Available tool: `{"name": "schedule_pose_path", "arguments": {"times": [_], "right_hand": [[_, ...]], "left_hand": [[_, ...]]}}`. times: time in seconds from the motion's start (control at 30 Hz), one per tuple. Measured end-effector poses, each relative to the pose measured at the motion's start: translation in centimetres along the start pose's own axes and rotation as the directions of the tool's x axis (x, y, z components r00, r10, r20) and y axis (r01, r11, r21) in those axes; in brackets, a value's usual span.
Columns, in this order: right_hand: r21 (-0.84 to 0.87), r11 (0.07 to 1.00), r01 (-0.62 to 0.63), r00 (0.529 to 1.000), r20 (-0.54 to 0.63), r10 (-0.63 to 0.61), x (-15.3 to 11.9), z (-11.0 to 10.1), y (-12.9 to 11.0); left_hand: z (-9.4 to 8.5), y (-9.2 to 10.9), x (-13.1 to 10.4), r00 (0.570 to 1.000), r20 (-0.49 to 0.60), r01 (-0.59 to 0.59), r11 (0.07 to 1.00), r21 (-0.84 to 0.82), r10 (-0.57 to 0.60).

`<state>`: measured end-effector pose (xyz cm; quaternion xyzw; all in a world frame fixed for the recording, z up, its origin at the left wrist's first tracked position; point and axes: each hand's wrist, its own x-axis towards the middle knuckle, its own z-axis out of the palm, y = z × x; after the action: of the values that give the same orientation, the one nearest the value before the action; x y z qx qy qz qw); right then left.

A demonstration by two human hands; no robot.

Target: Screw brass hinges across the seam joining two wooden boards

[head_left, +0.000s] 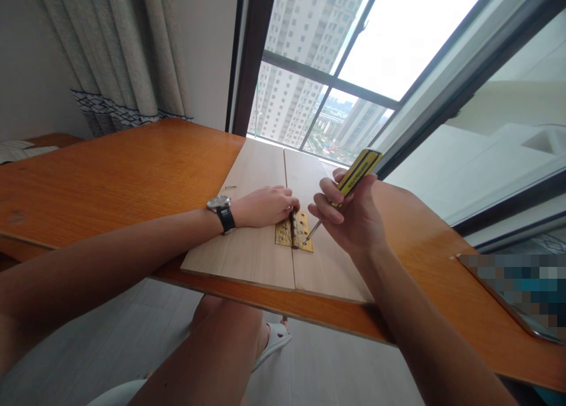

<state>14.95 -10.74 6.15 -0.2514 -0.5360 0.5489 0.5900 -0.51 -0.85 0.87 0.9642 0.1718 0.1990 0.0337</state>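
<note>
Two pale wooden boards lie side by side, the left board [234, 247] and the right board [336, 270]. Across their seam sits a brass hinge [283, 235] with dark screw holes. My left hand [267, 205], below a wristwatch, rests on the boards with its fingertips at the hinge's far end; its fingers are bent together, and what they hold, if anything, is hidden. My right hand [354, 217] is closed around a yellow and black screwdriver [359, 173]. Its metal shaft slants down to the hinge's right leaf, the tip near a hole. A small screw [230, 187] lies on the left board.
The boards lie on an orange-brown wooden table [132, 176]. A flat, pixelated object [517, 294] is at the table's right edge. Behind stand a window [331, 76] and a curtain [119, 46]. My legs are below the table's front edge.
</note>
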Motion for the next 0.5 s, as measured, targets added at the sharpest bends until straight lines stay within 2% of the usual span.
{"name": "schedule_pose_path", "arguments": {"times": [0.13,0.3,0.5], "right_hand": [[-0.045,0.999,-0.021,1.0,0.005,0.022,-0.04,0.34,-0.21],[-0.012,0.997,-0.074,0.997,0.033,0.074,-0.01,0.48,-0.73],[-0.025,0.995,-0.092,0.996,-0.023,0.092,0.05,0.42,-0.62]], "left_hand": [[0.02,0.0,-0.04,1.0,-0.005,-0.003,1.0,-0.007,0.003],[0.01,0.04,-0.04,1.0,0.0,0.003,1.0,-0.003,-0.003],[-0.03,0.05,-0.02,1.0,0.004,-0.003,1.0,0.002,0.003]]}}
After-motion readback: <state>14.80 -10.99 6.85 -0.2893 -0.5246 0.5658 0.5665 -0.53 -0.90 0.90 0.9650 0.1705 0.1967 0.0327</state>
